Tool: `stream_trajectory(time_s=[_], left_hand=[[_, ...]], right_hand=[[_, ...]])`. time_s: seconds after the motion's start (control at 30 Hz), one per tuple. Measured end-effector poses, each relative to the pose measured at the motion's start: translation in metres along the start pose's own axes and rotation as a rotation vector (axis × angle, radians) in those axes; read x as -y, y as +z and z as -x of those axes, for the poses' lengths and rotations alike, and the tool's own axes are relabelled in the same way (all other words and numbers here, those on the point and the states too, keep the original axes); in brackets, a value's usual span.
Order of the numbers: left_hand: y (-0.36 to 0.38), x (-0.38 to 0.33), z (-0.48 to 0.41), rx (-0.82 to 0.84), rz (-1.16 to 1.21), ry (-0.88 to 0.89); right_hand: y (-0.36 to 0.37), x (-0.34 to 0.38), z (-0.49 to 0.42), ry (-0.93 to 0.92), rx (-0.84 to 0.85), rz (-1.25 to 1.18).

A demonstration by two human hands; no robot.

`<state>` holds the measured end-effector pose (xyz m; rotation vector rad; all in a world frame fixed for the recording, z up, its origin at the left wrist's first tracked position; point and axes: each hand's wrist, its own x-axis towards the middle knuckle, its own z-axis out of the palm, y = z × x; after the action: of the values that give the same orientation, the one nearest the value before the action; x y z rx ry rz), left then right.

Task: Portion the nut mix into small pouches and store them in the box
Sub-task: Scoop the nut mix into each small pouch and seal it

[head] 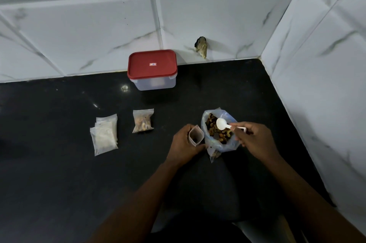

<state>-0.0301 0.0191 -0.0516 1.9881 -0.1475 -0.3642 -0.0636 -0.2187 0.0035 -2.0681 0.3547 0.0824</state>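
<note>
Curled around a small pouch [195, 134], my left hand [184, 143] holds it upright with its mouth open; a few dark bits seem to sit at the bottom, though it's dim in there. My right hand [252, 140] pinches a white spoon [222, 124] over the nut mix [213, 131] in the open bag [227, 144], which touches the pouch. One filled pouch [143, 121] lies flat farther left, near a stack of empty pouches [104, 136]. The box [154, 83] stands against the back wall with its red lid [152, 64] on. Black counter [59, 173] stretches between; the tiled side wall [316, 84] stands near on my right.
</note>
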Motion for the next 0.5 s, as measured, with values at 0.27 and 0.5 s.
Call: stream_trajectory(time_s=[0.27,0.5], left_hand=[[0.003,-0.002,-0.003,0.008,0.017,-0.031],[0.006,-0.001,-0.003,0.039,0.038,-0.050]], right_hand=[[0.018,-0.006,-0.021,-0.222,-0.016,0.389],[0.027,-0.001,-0.017,-0.341,0.145,0.581]])
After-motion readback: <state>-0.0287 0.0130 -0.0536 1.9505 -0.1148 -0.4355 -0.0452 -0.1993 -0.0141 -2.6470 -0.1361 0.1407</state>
